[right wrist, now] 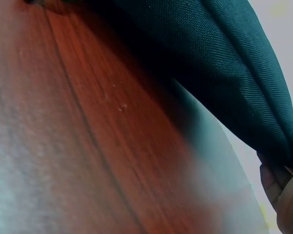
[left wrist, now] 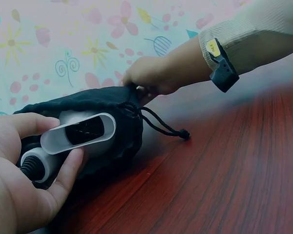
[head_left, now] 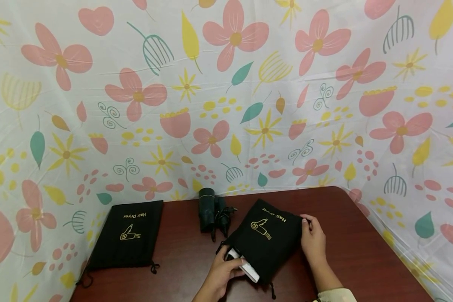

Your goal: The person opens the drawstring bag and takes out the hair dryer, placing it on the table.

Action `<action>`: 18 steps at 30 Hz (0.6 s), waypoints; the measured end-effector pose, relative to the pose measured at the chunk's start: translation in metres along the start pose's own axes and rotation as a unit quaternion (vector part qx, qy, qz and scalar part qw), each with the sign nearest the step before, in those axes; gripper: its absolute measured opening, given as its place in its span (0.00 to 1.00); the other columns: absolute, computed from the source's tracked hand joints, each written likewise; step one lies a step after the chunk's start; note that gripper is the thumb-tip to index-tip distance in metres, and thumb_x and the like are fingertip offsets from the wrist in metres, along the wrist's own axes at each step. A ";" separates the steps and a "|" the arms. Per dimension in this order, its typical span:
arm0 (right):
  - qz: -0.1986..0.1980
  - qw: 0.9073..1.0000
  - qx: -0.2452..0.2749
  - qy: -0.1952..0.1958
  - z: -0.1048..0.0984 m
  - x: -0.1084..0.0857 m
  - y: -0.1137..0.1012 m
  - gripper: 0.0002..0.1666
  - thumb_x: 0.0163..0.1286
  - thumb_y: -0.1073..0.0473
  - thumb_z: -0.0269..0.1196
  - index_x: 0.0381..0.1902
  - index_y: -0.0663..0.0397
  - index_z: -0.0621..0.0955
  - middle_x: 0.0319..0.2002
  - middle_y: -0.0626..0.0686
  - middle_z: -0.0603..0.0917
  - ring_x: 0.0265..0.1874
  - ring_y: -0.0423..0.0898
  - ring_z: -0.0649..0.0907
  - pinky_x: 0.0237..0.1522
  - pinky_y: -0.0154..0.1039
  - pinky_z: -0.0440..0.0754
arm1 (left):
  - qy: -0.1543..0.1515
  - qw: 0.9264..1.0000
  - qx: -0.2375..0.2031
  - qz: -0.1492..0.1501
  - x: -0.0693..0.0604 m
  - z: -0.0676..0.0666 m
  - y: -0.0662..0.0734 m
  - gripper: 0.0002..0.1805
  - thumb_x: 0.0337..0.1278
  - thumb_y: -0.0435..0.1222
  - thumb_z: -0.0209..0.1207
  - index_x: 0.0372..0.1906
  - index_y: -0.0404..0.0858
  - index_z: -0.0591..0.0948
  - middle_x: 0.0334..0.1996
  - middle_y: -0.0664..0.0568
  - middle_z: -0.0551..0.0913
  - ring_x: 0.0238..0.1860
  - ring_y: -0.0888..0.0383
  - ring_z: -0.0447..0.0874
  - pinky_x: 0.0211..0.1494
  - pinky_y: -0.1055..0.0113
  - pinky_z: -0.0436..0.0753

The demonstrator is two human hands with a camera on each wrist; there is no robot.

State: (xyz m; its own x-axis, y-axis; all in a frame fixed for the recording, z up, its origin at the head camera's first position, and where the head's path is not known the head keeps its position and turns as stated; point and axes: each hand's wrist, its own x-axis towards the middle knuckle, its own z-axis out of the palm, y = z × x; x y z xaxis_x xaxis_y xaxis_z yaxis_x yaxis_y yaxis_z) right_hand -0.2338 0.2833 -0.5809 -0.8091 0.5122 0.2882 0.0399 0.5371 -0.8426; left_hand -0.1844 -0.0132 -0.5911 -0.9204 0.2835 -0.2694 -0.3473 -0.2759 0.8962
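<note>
A black drawstring bag [head_left: 273, 245] printed "Hair Dryer" is tilted over the table, its mouth toward the lower left. My left hand [head_left: 222, 270] is at that mouth, pinching a white hair dryer [head_left: 250, 272] that is partly inside. In the left wrist view, the dryer's flat oval nozzle [left wrist: 90, 132] lies between thumb and fingers, beside a ribbed cord guard [left wrist: 33, 167]. The rest of the dryer is hidden by the cloth. My right hand [head_left: 314, 241] grips the bag's far right corner; in the right wrist view the fingers [right wrist: 271, 185] pinch the dark fabric.
A second black "Hair Dryer" bag [head_left: 128, 235] lies flat at the left of the reddish-brown table [head_left: 173, 277]. A dark hair dryer [head_left: 206, 209] with a bundled cord [head_left: 223, 217] stands at the back, near the flowered curtain [head_left: 211, 163]. A drawstring [left wrist: 163, 124] hangs from the held bag.
</note>
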 end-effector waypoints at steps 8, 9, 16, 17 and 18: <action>0.004 1.000 0.009 0.010 -0.003 0.005 0.003 0.15 0.80 0.55 0.53 0.54 0.51 0.82 0.21 0.47 0.66 0.17 0.38 0.65 0.23 0.34 0.65 | -0.006 1.000 -0.002 0.009 -0.001 -0.001 -0.001 0.32 0.52 0.30 0.67 0.63 0.36 0.71 0.42 0.46 0.82 0.36 0.55 0.87 0.39 0.61 0.87; 0.004 1.000 0.010 0.012 -0.003 0.005 0.003 0.15 0.80 0.55 0.53 0.54 0.51 0.82 0.21 0.47 0.66 0.17 0.38 0.66 0.23 0.34 0.65 | -0.006 1.000 -0.005 0.008 -0.001 -0.001 -0.001 0.33 0.52 0.30 0.68 0.64 0.36 0.70 0.43 0.46 0.82 0.36 0.55 0.87 0.39 0.61 0.87; 0.010 1.000 0.016 0.020 -0.005 0.009 0.002 0.14 0.80 0.55 0.53 0.54 0.50 0.82 0.21 0.46 0.66 0.17 0.38 0.66 0.23 0.35 0.66 | -0.011 1.000 -0.009 -0.001 0.000 -0.003 -0.004 0.41 0.53 0.31 0.68 0.72 0.34 0.63 0.47 0.45 0.82 0.36 0.55 0.87 0.39 0.62 0.87; 0.012 1.000 0.017 0.020 -0.006 0.010 0.002 0.14 0.80 0.55 0.53 0.54 0.50 0.82 0.21 0.46 0.66 0.17 0.38 0.65 0.22 0.35 0.65 | -0.011 1.000 -0.007 -0.002 -0.001 -0.003 -0.004 0.42 0.53 0.31 0.68 0.73 0.34 0.62 0.48 0.45 0.82 0.36 0.56 0.87 0.39 0.62 0.87; 0.014 1.000 0.018 0.020 -0.006 0.010 0.003 0.15 0.80 0.54 0.52 0.54 0.49 0.82 0.21 0.46 0.65 0.16 0.38 0.65 0.22 0.35 0.65 | -0.011 1.000 -0.006 -0.004 -0.001 -0.003 -0.005 0.44 0.53 0.31 0.68 0.74 0.34 0.60 0.48 0.44 0.82 0.36 0.56 0.87 0.39 0.62 0.87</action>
State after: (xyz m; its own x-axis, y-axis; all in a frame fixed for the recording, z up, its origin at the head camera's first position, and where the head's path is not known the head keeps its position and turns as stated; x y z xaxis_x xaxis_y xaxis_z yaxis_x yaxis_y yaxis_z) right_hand -0.2383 0.2940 -0.5774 -0.7839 0.5535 0.2813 0.0410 0.4983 -0.8661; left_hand -0.1827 -0.0149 -0.5961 -0.9131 0.3061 -0.2694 -0.3576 -0.2837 0.8897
